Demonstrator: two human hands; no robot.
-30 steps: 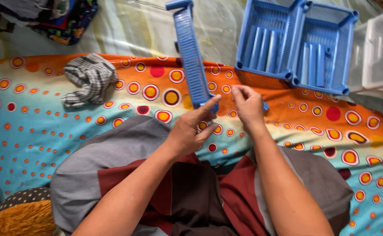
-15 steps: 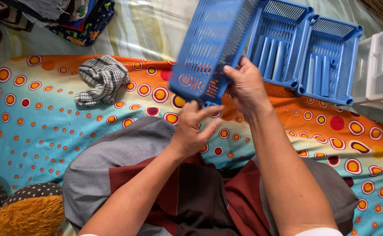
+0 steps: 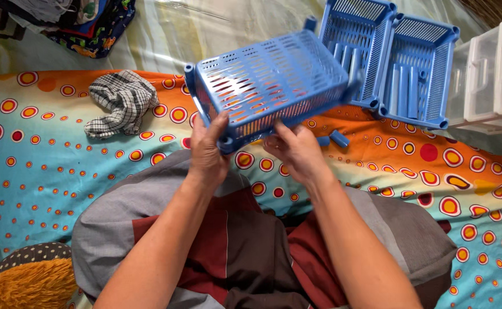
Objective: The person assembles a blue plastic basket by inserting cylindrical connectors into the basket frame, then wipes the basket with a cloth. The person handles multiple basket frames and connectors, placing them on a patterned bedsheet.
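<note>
Left hand (image 3: 207,150) | right hand (image 3: 295,150) | both gripping blue basket (image 3: 268,80) (slotted, tilted)

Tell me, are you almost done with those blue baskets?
Not yet. Both hands, left hand and right hand, hold one basket upside down. Two baskets lie on the bed behind, with loose tubes inside. Small blue pieces wait on the sheet.
</note>
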